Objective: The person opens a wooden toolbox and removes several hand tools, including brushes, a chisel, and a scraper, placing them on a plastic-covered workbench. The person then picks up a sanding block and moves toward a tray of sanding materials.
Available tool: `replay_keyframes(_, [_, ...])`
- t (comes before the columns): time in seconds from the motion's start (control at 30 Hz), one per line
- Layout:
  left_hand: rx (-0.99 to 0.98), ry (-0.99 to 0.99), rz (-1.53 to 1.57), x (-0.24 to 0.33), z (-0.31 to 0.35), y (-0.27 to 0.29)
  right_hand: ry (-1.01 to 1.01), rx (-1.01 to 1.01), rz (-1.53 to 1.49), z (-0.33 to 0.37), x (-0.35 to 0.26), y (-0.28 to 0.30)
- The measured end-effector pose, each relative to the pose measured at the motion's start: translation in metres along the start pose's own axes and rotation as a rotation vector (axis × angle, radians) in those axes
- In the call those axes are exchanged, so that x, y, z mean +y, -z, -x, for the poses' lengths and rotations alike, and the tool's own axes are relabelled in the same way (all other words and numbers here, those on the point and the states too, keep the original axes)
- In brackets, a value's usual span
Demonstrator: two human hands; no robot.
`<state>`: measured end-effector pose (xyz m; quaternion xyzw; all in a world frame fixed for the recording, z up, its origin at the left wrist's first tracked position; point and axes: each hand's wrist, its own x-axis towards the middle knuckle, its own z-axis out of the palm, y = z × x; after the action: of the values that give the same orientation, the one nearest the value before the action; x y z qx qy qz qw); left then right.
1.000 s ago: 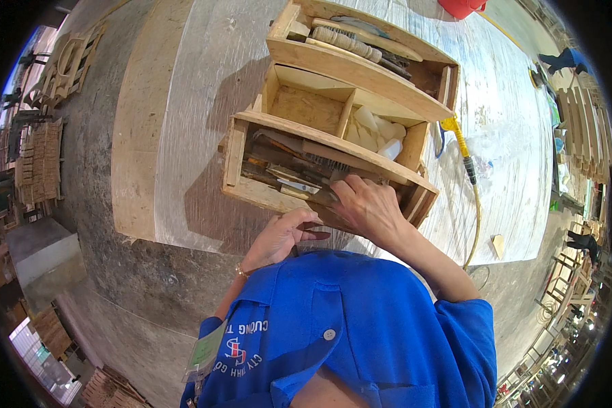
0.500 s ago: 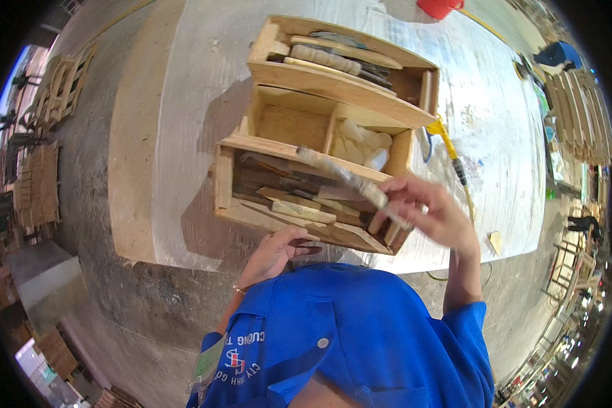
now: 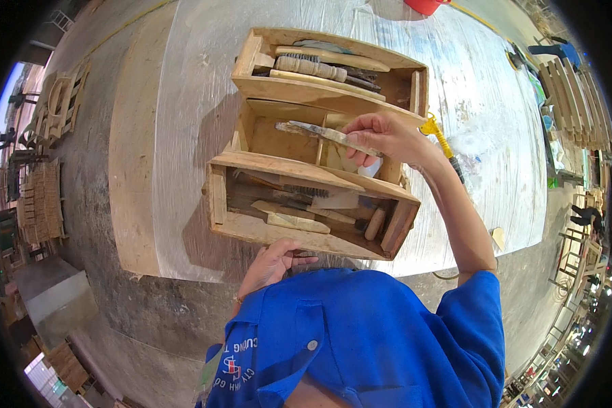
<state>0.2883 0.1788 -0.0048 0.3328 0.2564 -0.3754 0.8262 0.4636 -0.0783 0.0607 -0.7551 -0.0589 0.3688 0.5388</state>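
Observation:
A wooden toolbox opens into a far tray (image 3: 333, 92), a middle section (image 3: 279, 129) with a divider, and a near tray (image 3: 299, 241). My right hand (image 3: 384, 139) is closed on a slim knife-like tool (image 3: 333, 136), its worn end pointing left above the middle section. White lumpy material under that hand is partly hidden. In the near tray lie a pale wooden-handled tool (image 3: 298, 223), a black-bristled brush (image 3: 307, 191) and a brown wooden handle (image 3: 375, 223). My left hand (image 3: 275, 264) is beside the near tray's front wall, fingers apart and holding nothing.
Brushes and wooden handles, including a turned grey-brown one (image 3: 311, 69), fill the far tray. A yellow air gun (image 3: 442, 139) lies right of the toolbox on the plastic-covered table (image 3: 483, 197). A red container (image 3: 425, 5) stands at the far edge.
My right hand has carried the knife-like tool up and away from the near tray to over the middle section. The left hand stays near the front wall.

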Motion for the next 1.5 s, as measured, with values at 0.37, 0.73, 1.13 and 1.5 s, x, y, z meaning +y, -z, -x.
replay_keyframes(0.37, [0.086,0.062,0.05,0.007,0.007,-0.013,-0.057,-0.301,-0.639,-0.013,0.002,-0.006])
replay_keyframes(0.73, [0.05,0.042,0.041,0.004,0.004,-0.01,0.016,-0.204,-0.971,0.011,-0.001,-0.017])
replay_keyframes(1.13, [0.06,0.064,0.038,0.004,0.004,-0.007,0.216,0.038,-1.032,0.011,0.013,-0.02])
replay_keyframes(1.5, [0.045,-0.02,0.064,0.004,0.005,-0.008,0.258,-0.141,-0.537,0.059,-0.017,-0.026])
